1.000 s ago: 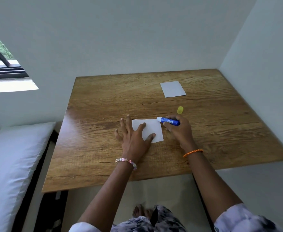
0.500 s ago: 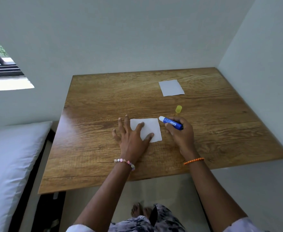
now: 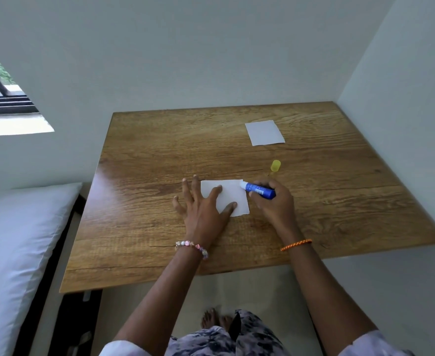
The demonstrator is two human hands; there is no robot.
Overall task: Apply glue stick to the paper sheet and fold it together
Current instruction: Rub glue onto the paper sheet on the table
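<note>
A small white paper sheet (image 3: 230,194) lies flat near the middle of the wooden table (image 3: 159,155). My left hand (image 3: 203,211) presses flat on its left part, fingers spread. My right hand (image 3: 275,204) grips a blue glue stick (image 3: 258,190) lying almost level, its white tip touching the sheet's upper right corner. The yellow cap (image 3: 275,166) of the stick stands on the table just beyond my right hand.
A second white paper sheet (image 3: 264,132) lies at the far right of the table. Walls close in at the back and right. A white pillow (image 3: 18,247) on a bed sits to the left, below a window (image 3: 0,93).
The glue stick's tip drew back off the sheet to its right, then came back onto the upper right corner. My left hand has stayed pressed on the paper.
</note>
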